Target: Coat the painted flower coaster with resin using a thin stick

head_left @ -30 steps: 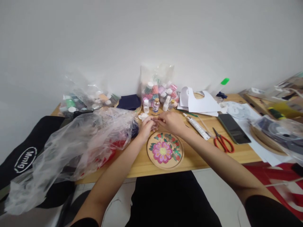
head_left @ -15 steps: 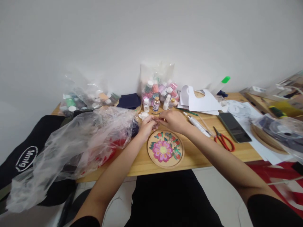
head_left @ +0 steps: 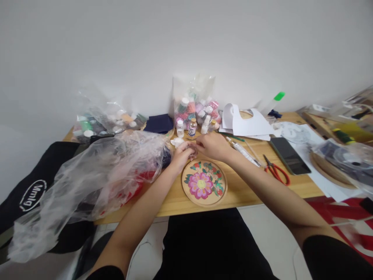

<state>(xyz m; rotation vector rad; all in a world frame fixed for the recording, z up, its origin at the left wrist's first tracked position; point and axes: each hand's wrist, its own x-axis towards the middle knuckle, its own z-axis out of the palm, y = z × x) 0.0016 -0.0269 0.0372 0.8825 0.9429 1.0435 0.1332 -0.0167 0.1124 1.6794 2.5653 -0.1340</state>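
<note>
Just beyond a round wooden hoop piece (head_left: 185, 193) with a painted pink flower and green leaves, both hands meet. My left hand (head_left: 181, 154) is closed around a small clear round container (head_left: 192, 150), largely hidden by fingers. My right hand (head_left: 212, 145) is closed in a pinch right beside it, knuckles up; what its fingertips hold is too small to make out. A crumpled white tissue (head_left: 176, 142) lies behind my left hand. Behind the hands stand a white-capped bottle (head_left: 180, 129), a gold-capped bottle (head_left: 192, 129) and a white spray bottle (head_left: 205, 125).
A plastic bag (head_left: 116, 159) covers the left of the wooden table (head_left: 241, 190). Bags of colourful jars (head_left: 189, 109) lean against the wall. Rightward lie a white tube (head_left: 244, 152), red-handled pliers (head_left: 276, 172), a phone (head_left: 290, 156) and white papers (head_left: 250, 126).
My right hand has shifted slightly left and its fingers have curled in more. My left hand stays nearly where it was. The view has tilted very slightly.
</note>
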